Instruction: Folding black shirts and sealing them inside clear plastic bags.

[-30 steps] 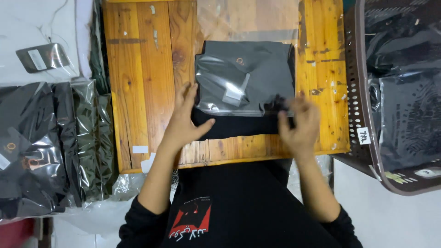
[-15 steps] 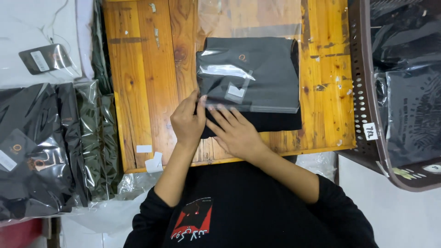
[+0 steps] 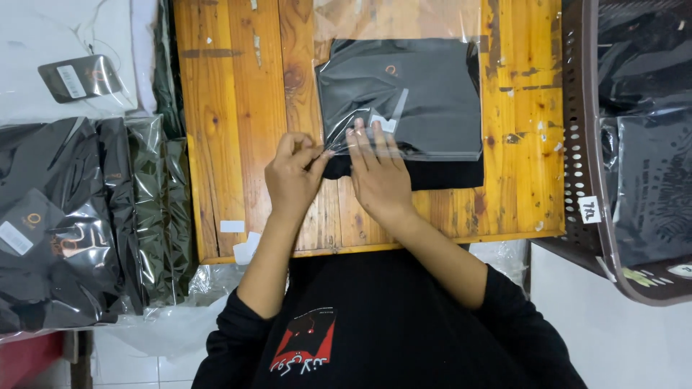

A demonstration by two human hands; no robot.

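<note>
— So, what lies on the worktop (image 3: 238, 108)?

— One clear plastic bag (image 3: 400, 94) with a folded black garment (image 3: 404, 162) partly inside, near the middle. Its near edge sticks out of the bag's mouth. A small white label (image 3: 383, 123) shows on the bag, just far of the fingertips.

— And the hands?

— Left hand (image 3: 292, 176) is curled, thumb and fingers pinching the bag's near-left corner. Right hand (image 3: 378, 173) lies flat and open, pressing the bag's near edge onto the garment.

— Anything around them?

— At left, a stack of bagged dark garments (image 3: 72, 216) overlaps, some black, some olive, with a grey hang tag (image 3: 78, 78) on the white surface beyond. At right, a brown slotted basket (image 3: 587, 130) holds more bagged black clothes and carries a small white tag (image 3: 590, 209) on its wall. Two white paper scraps (image 3: 241, 241) lie at the worktop's near-left edge.

— Does anything block the bag?

— Only the hands cover its near edge.
</note>
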